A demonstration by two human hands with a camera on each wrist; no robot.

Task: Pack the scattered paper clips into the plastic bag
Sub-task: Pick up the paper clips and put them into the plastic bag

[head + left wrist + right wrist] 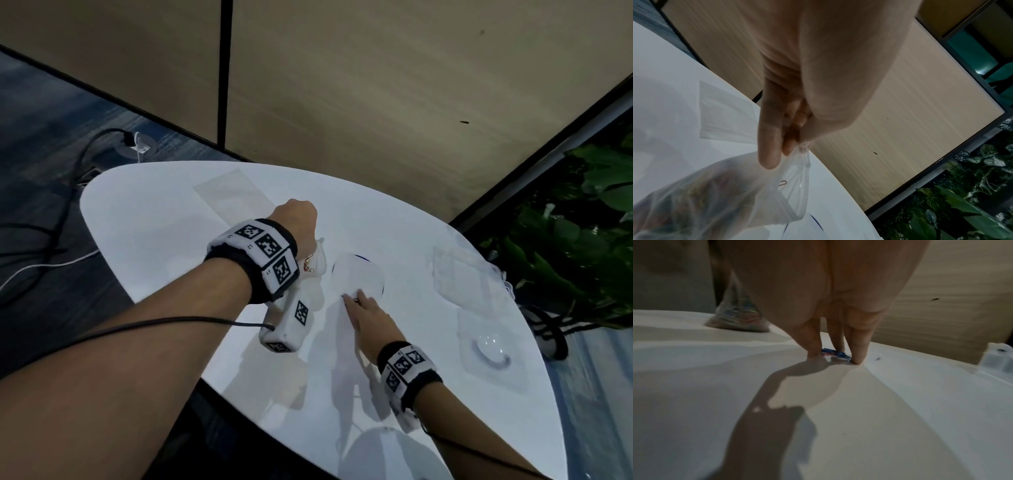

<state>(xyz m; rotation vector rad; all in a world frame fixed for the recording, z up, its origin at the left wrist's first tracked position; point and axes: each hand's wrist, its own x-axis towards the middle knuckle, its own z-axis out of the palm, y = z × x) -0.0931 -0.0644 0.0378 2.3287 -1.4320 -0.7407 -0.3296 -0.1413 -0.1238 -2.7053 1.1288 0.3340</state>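
Nearest the head camera, the left forearm runs up from the lower left of the frame to the left hand (294, 219), raised above the white table (164, 219) near the middle of the picture. Its fingers (769, 146) and thumb are bunched together, pinching the gathered mouth of the plastic bag (725, 194). That bag is thin, clear and crumpled; it hangs below the hand, its lower part filled with a blurred heap of coloured paper clips, and one dark clip (782, 183) sits apart near the top. In the right wrist view the bag's bottom (737, 316) touches the table at the upper left.

Lower and to the right in the head view, the right hand (371, 320) reaches forward, fingertips down on the table. Thumb and fingers (859, 350) stand a narrow way apart, closing around a small cluster of blue and red paper clips (833, 352) that lies on the surface between them; whether the clips are lifted cannot be told.

Clear plastic trays (469, 277) lie at the right side of the table.
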